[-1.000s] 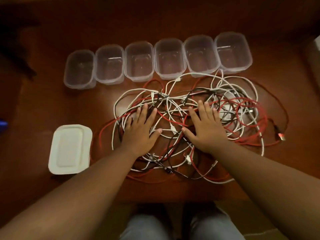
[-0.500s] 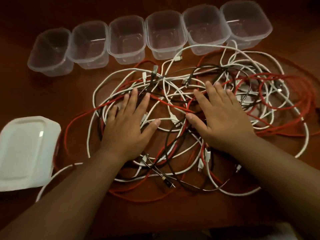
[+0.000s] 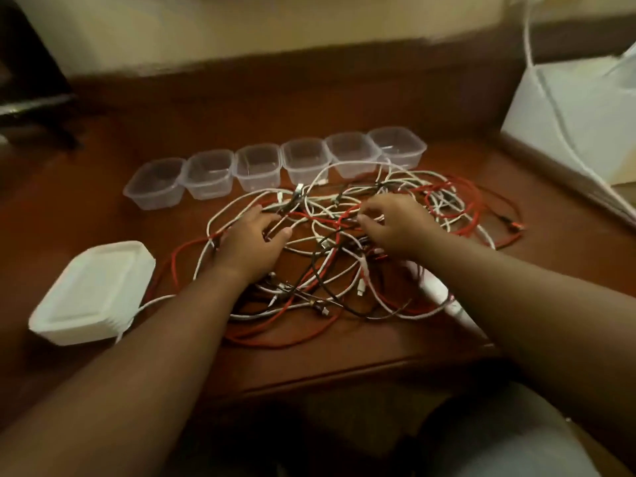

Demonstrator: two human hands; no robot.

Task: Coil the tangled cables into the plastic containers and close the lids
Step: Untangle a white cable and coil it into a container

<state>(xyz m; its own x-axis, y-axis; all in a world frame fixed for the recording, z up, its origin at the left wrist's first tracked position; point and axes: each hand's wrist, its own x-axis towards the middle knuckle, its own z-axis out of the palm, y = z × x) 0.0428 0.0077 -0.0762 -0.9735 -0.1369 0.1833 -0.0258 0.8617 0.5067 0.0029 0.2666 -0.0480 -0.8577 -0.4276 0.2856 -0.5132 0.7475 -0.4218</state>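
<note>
Two hands dig into a big pile of mixed-up cables

The cables lie in a red, white and black heap in the middle of the table, just in front of six clear containers in a row, all with nothing in them. The lids sit in a stack at the left. The left hand has its fingers curled round some strands, and the right hand pinches a strand with bent fingers. I think the cables are light, soft and bendy, and will snag on each other. It looks best to grab one by its hard plug end and pull slowly
</note>
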